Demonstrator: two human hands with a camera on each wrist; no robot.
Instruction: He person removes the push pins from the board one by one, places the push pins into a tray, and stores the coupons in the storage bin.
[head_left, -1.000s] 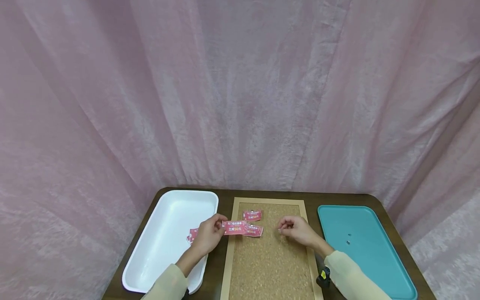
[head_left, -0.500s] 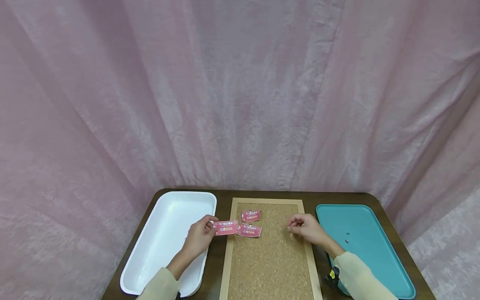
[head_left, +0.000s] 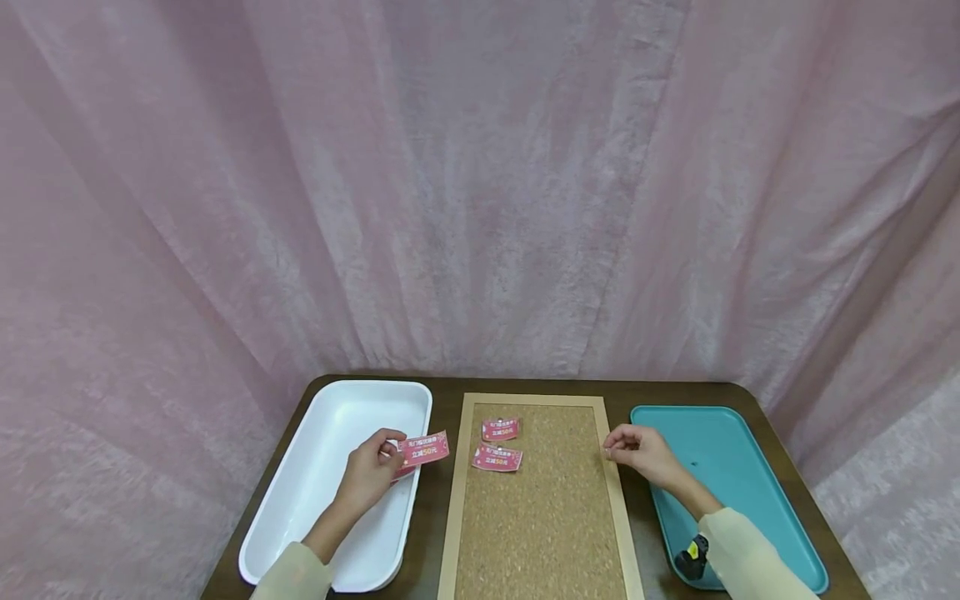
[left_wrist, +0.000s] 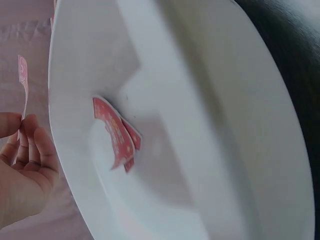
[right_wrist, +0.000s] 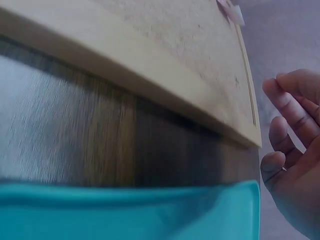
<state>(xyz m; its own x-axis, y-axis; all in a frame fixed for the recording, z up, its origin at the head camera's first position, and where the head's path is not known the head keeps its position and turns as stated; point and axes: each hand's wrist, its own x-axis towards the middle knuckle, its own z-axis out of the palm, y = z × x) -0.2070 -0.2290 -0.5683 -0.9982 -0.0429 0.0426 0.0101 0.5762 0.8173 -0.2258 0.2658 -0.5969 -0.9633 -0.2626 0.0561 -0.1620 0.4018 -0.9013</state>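
Note:
My left hand (head_left: 366, 477) pinches a pink-red paper coupon (head_left: 426, 448) by its left end, over the right side of the white bin (head_left: 330, 492). In the left wrist view more coupons (left_wrist: 116, 135) lie in the bin, overlapping. Two similar coupons (head_left: 498, 458) sit one above the other at the upper left of the cork board (head_left: 547, 525), each with a small dot at its top edge. My right hand (head_left: 647, 457) is over the board's right frame, thumb and index fingertips together. I cannot tell whether something tiny is between them.
A teal tray (head_left: 757, 492) lies to the right of the board, with a tiny dark thing (head_left: 693, 463) in it. All stand on a dark wooden table (head_left: 540, 387). A pink curtain (head_left: 480, 208) hangs behind. A black device (head_left: 692, 557) is at the right wrist.
My left hand has carried the coupon leftward from the board to over the bin. My right hand has moved right, from above the board to its right frame near the tray.

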